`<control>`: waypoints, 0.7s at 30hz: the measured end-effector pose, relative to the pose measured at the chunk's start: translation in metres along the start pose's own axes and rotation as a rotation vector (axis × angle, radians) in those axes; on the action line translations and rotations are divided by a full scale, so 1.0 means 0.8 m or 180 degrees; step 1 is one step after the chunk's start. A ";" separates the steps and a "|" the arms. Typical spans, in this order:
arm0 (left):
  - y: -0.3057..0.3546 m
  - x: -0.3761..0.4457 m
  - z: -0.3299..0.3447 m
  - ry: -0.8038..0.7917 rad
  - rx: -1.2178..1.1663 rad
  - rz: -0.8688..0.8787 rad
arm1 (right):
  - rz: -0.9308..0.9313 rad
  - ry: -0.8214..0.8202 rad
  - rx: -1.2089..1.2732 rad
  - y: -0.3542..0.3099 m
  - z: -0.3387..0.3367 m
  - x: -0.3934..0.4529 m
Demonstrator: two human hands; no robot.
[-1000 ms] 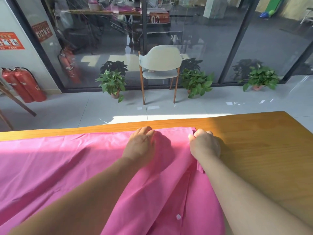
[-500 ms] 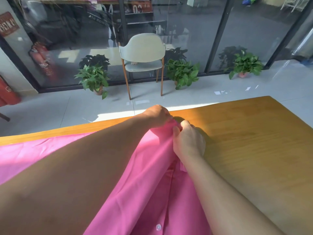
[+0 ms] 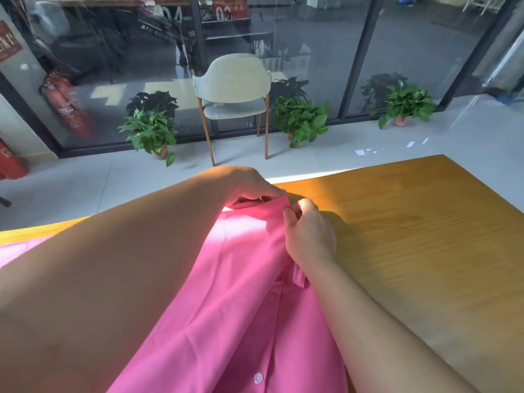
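Wooden table (image 3: 411, 222) carries it all. The pink shirt (image 3: 241, 293) spreads across its left half, far edge lifted off the wood. Left hand (image 3: 246, 182) pinches that raised edge from above, and right hand (image 3: 309, 234) grips it just beside, likely tensioning it for a fold. A white button (image 3: 258, 378) shows nearest us.

Smooth matt pink cloth shirt (image 3: 241, 307) on satin-finished wooden table (image 3: 425, 236)
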State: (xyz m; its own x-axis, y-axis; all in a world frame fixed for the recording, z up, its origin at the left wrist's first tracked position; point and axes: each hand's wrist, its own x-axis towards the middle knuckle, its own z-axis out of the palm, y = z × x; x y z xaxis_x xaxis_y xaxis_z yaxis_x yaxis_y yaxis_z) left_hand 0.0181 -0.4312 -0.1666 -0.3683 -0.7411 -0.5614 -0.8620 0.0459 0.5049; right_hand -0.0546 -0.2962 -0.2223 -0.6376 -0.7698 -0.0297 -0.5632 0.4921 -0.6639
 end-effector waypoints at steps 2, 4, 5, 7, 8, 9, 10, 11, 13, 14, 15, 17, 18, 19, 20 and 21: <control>-0.006 0.001 0.000 -0.0138 -0.0056 -0.0042 | 0.0006 0.0005 0.0168 0.003 0.001 -0.001; -0.012 0.002 0.001 -0.0348 -0.0247 0.0035 | -0.0003 -0.0007 0.0271 0.007 0.003 -0.001; -0.015 0.001 0.001 -0.0414 -0.0387 0.0145 | -0.0014 -0.0011 0.0340 0.008 0.004 0.001; -0.022 0.002 0.002 -0.0444 -0.0836 0.0472 | -0.0025 -0.0001 0.0585 0.010 0.004 0.003; -0.025 0.004 0.003 -0.0404 -0.1064 0.0611 | -0.0025 -0.0002 0.0730 0.010 0.003 0.005; -0.027 0.004 0.004 -0.0351 -0.1227 0.0737 | -0.0029 -0.0019 0.0871 0.009 0.001 0.005; -0.029 0.003 0.006 -0.0277 -0.1290 0.0861 | -0.0033 -0.0042 0.0996 0.009 0.000 0.006; -0.030 0.003 0.008 -0.0202 -0.1290 0.0982 | -0.0030 -0.0055 0.1098 0.009 0.000 0.006; -0.032 0.003 0.011 -0.0103 -0.1248 0.1177 | -0.0040 0.0022 0.1283 0.007 -0.003 0.007; -0.033 0.002 0.012 -0.0091 -0.1269 0.1249 | -0.0038 0.0095 0.1388 0.005 -0.005 0.007; -0.032 0.000 0.012 -0.0090 -0.1308 0.1308 | -0.0007 0.0151 0.1467 0.003 -0.007 0.007; -0.031 -0.001 0.011 -0.0074 -0.1345 0.1363 | 0.0052 0.0181 0.1497 -0.001 -0.011 0.007; -0.030 -0.002 0.010 -0.0070 -0.1344 0.1347 | 0.0056 0.0179 0.1491 -0.004 -0.012 0.007; -0.031 -0.002 0.009 -0.0065 -0.1334 0.1312 | 0.0053 0.0181 0.1501 -0.005 -0.012 0.007; -0.032 -0.002 0.007 -0.0059 -0.1293 0.1282 | 0.0053 0.0193 0.1535 -0.005 -0.012 0.007; -0.033 -0.002 0.005 -0.0066 -0.1266 0.1278 | 0.0055 0.0214 0.1580 -0.006 -0.012 0.008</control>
State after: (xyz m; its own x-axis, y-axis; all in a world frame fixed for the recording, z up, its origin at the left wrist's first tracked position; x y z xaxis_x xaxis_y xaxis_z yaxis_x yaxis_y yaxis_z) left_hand 0.0399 -0.4287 -0.1816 -0.6504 -0.7041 -0.2851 -0.4566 0.0624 0.8875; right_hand -0.0609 -0.2992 -0.2124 -0.6864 -0.7272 -0.0065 -0.2445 0.2391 -0.9397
